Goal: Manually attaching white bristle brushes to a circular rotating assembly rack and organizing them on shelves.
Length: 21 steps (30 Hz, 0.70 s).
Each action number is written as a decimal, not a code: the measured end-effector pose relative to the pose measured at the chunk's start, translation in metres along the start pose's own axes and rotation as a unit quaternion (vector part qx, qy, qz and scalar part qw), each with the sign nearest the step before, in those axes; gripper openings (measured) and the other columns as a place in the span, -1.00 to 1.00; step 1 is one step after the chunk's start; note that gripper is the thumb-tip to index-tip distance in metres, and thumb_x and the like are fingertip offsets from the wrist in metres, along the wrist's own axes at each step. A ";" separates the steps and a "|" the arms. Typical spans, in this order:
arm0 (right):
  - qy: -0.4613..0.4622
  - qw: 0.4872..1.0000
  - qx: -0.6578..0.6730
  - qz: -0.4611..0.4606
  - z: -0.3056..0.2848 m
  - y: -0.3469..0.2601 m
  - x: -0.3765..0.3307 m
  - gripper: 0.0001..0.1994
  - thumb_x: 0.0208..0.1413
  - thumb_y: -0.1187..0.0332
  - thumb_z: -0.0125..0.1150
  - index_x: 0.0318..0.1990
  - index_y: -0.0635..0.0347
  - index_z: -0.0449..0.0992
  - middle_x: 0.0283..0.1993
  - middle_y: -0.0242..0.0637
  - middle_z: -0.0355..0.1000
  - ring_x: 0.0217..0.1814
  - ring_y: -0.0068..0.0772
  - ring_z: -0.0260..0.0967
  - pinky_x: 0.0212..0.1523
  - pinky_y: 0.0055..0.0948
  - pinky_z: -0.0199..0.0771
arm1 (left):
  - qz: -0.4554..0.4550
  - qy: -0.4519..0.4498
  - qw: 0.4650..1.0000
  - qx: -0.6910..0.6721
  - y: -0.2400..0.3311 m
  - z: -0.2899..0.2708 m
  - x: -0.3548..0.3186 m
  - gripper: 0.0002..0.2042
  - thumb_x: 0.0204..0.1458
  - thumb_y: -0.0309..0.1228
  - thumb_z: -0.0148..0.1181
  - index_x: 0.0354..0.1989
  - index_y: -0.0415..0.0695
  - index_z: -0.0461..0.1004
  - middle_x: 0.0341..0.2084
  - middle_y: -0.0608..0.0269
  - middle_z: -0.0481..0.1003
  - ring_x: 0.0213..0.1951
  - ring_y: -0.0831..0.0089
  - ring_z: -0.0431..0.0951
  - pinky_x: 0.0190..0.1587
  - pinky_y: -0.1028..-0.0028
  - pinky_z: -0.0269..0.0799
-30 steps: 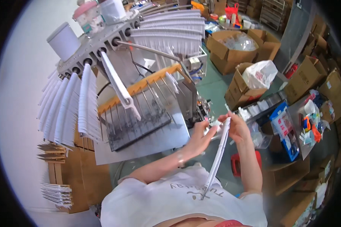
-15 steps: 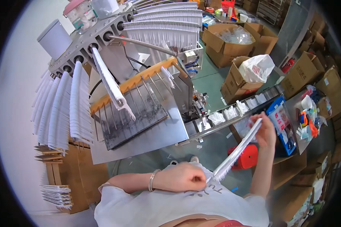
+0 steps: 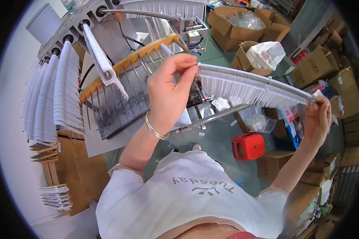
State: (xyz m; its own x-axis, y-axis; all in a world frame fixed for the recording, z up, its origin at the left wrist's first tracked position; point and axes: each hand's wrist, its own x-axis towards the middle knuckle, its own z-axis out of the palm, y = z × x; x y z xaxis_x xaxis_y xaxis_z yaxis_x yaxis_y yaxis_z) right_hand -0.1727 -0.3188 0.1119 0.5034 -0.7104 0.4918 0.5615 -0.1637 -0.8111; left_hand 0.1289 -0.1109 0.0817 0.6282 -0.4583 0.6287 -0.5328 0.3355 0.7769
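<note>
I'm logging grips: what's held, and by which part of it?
A rod strung with white pieces: the right hand grips its bare end. The left hand is at the other end; its grip is unclear.

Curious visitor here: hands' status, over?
Left hand, right hand at opposite ends of metal rod. White strips hanging along it. Pin rack behind left hand.

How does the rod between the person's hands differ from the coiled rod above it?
The held rod is lined with white strips; the coiled rod is bare. The held rod spans the left hand and right hand; the coiled rod juts from a metal bar. Both are long and slim.
</note>
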 end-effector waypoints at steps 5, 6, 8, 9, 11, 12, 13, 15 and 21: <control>-0.012 0.999 -0.034 -0.034 -0.001 -0.015 -0.007 -0.81 0.18 0.37 0.06 -0.18 0.33 0.47 -0.24 -0.26 0.37 -0.29 -0.52 0.20 -0.20 -0.49 0.21 | 0.076 0.042 0.996 0.003 0.014 0.005 0.013 -0.77 -0.05 -0.65 0.19 -0.18 -0.27 0.44 -0.36 0.20 0.57 -0.40 0.56 0.53 -0.28 0.60 0.41; -0.030 0.998 -0.013 -0.049 -0.001 -0.017 -0.009 -0.80 0.18 0.36 0.07 -0.17 0.32 0.47 -0.26 -0.26 0.37 -0.29 -0.50 0.19 -0.21 -0.51 0.20 | 0.120 0.050 0.991 0.037 0.017 0.007 0.016 -0.76 -0.05 -0.65 0.20 -0.17 -0.26 0.43 -0.35 0.19 0.58 -0.40 0.54 0.53 -0.27 0.60 0.41; -0.052 0.996 0.009 -0.067 0.003 -0.020 -0.009 -0.80 0.18 0.36 0.08 -0.17 0.32 0.47 -0.27 -0.26 0.36 -0.29 -0.49 0.18 -0.22 -0.53 0.19 | 0.166 0.068 0.982 0.061 0.021 0.010 0.021 -0.74 -0.03 -0.65 0.19 -0.13 -0.27 0.41 -0.34 0.20 0.58 -0.32 0.57 0.52 -0.19 0.60 0.39; -0.068 0.992 -0.006 -0.104 0.009 -0.021 -0.008 -0.81 0.17 0.35 0.08 -0.18 0.30 0.48 -0.28 -0.26 0.37 -0.30 -0.48 0.17 -0.24 -0.53 0.18 | 0.206 0.081 0.971 0.085 0.023 0.011 0.023 -0.73 0.00 -0.65 0.17 -0.09 -0.28 0.39 -0.32 0.20 0.58 -0.24 0.61 0.51 -0.11 0.61 0.37; -0.098 0.979 -0.037 -0.177 0.021 -0.022 -0.005 -0.82 0.16 0.35 0.10 -0.20 0.27 0.52 -0.31 -0.26 0.38 -0.33 -0.46 0.15 -0.27 -0.53 0.15 | 0.264 0.110 0.951 0.118 0.022 0.011 0.033 -0.71 -0.03 -0.65 0.17 -0.09 -0.26 0.39 -0.32 0.21 0.58 -0.32 0.50 0.50 -0.20 0.56 0.38; -0.102 0.978 -0.035 -0.178 0.023 -0.022 -0.002 -0.82 0.16 0.35 0.10 -0.20 0.27 0.52 -0.31 -0.26 0.38 -0.33 -0.46 0.15 -0.27 -0.53 0.15 | 0.317 0.134 0.927 0.150 0.022 0.010 0.038 -0.69 -0.05 -0.66 0.18 -0.09 -0.24 0.38 -0.32 0.22 0.58 -0.40 0.39 0.50 -0.29 0.51 0.40; -0.114 0.972 -0.054 -0.199 0.024 -0.022 0.000 -0.82 0.15 0.32 0.10 -0.20 0.21 0.53 -0.32 -0.25 0.40 -0.33 -0.45 0.15 -0.26 -0.47 0.15 | 0.319 0.137 0.925 0.153 0.023 0.008 0.042 -0.69 -0.05 -0.66 0.18 -0.09 -0.24 0.38 -0.32 0.22 0.58 -0.40 0.39 0.50 -0.29 0.51 0.40; -0.134 0.957 -0.093 -0.241 0.028 -0.020 0.005 -0.82 0.14 0.26 0.12 -0.19 0.10 0.55 -0.34 -0.24 0.43 -0.35 -0.43 0.16 -0.24 -0.34 0.15 | 0.368 0.166 0.885 0.231 0.024 0.002 0.049 -0.65 -0.04 -0.67 0.13 -0.03 -0.25 0.33 -0.29 0.25 0.58 -0.37 0.39 0.46 -0.27 0.48 0.36; -0.208 0.918 -0.182 -0.286 0.044 -0.017 0.015 -0.80 0.14 0.29 0.11 -0.11 0.01 0.54 -0.33 -0.30 0.40 -0.30 -0.38 0.13 -0.16 -0.25 0.09 | 0.375 0.153 0.862 0.304 0.014 -0.015 0.055 -0.65 0.00 -0.61 0.07 0.01 -0.21 0.30 -0.19 0.25 0.55 -0.24 0.36 0.41 -0.14 0.42 0.29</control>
State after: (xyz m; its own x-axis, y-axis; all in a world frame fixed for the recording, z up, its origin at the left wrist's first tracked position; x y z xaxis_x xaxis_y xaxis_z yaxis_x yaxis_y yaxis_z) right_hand -0.1453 -0.2966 0.1474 0.4445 -0.1273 0.8867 0.5939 -0.6991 -0.3981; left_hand 0.1642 -0.1193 0.1281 0.0486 -0.0302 0.9984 -0.9947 -0.0923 0.0456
